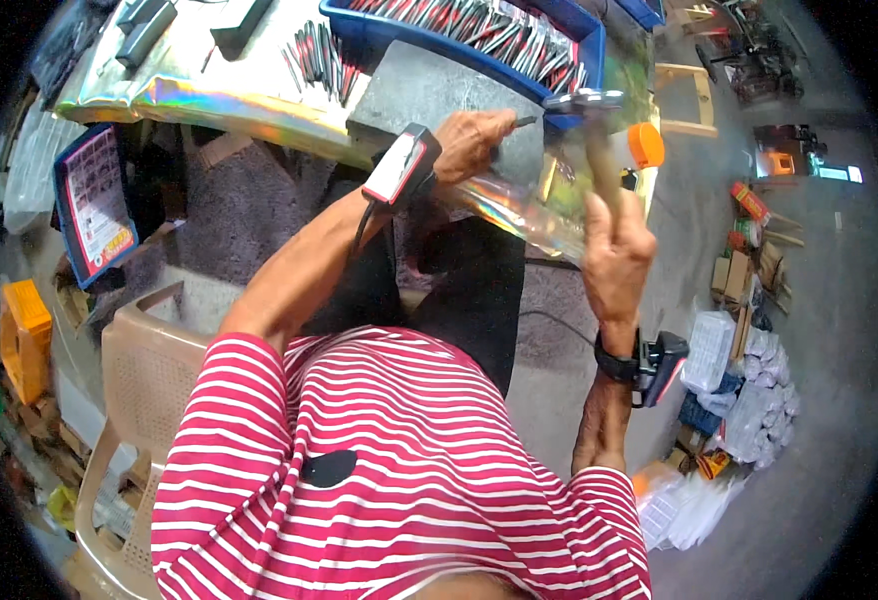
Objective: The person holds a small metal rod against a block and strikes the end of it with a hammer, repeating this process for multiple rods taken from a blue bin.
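My right hand (pixel 619 240) is closed round the wooden handle of a hammer (pixel 602 160). The hammer's shiny metal head (pixel 584 101) is raised near the right edge of the table, slightly smeared by motion. Over the grey metal slab (pixel 429 85), my left hand (pixel 471 142) is closed on a small dark, thin piece (pixel 526 121), whose tip sticks out to the right past the fingers. Beyond the slab stands a blue tray (pixel 599 50) filled with slim black, red and silver pieces. A loose pile of similar pieces (pixel 324 62) lies left of the slab.
The table (pixel 249 105) has a shiny, iridescent cover. An orange-capped container (pixel 644 146) stands close by the hammer. Dark boxes (pixel 145 35) sit at the far left. A plastic chair (pixel 154 365) is at my left; bagged goods (pixel 759 400) and cartons lie on the floor at right.
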Action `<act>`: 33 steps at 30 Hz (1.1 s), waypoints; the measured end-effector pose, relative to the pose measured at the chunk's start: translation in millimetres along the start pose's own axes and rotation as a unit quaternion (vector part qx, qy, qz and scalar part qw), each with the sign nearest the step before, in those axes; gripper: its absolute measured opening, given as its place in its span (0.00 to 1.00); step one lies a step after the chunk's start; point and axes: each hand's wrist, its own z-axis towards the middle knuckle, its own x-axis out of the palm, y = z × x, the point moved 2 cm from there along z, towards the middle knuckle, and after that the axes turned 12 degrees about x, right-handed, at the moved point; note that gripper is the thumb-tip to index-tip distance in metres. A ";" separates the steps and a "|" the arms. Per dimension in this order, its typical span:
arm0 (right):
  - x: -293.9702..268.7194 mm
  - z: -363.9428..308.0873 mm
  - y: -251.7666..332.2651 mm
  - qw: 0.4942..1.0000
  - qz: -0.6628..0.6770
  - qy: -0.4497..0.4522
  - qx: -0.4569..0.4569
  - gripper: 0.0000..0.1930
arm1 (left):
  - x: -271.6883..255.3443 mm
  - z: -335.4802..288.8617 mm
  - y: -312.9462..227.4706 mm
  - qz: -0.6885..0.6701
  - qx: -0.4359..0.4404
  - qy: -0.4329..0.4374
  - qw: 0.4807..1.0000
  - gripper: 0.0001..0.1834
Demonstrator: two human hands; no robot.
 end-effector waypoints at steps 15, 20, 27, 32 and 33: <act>3.6 -14.8 -2.6 0.997 0.005 -0.072 0.039 0.07 | -1.4 0.9 -3.2 -0.009 0.028 0.004 1.000 0.07; 32.1 -26.3 -30.7 0.973 0.169 -0.011 0.157 0.11 | -0.4 -2.4 -4.4 -0.023 0.018 -0.016 0.999 0.08; 89.8 -37.7 -42.4 0.779 0.494 0.092 0.375 0.13 | -12.5 -9.8 -4.0 -0.310 -0.273 -0.134 0.901 0.08; 111.6 -38.3 -46.4 0.727 0.541 0.115 0.407 0.13 | -22.8 -27.4 -7.9 -0.512 -0.293 -0.226 0.775 0.12; 115.4 -39.0 -47.4 0.717 0.550 0.122 0.411 0.13 | -24.1 -29.6 -9.3 -0.511 -0.295 -0.226 0.775 0.12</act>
